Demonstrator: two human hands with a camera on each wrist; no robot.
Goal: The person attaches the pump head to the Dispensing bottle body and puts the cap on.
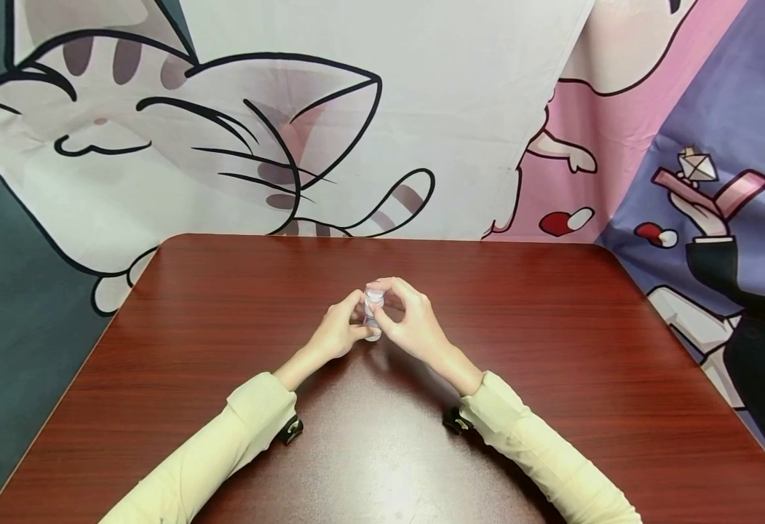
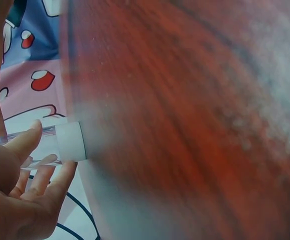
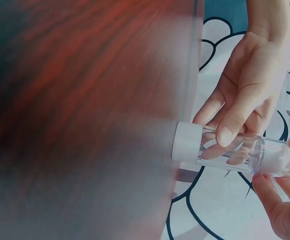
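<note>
A slim clear bottle stands upright at the middle of the table. Around the lower part of its see-through body, my left hand holds it between thumb and fingers. My right hand pinches the top, where a clear cap covers a whitish part inside. In the left wrist view the bottle's white base meets the tabletop. The right wrist view shows the body looking hollow, with the left fingers seen through it. Part of the bottle is hidden behind the fingers in the head view.
The brown wooden table has rounded far corners. Right behind its far edge hangs a cloth printed with a cartoon cat and pink and blue drawings. Dark straps sit beneath both pale sleeves.
</note>
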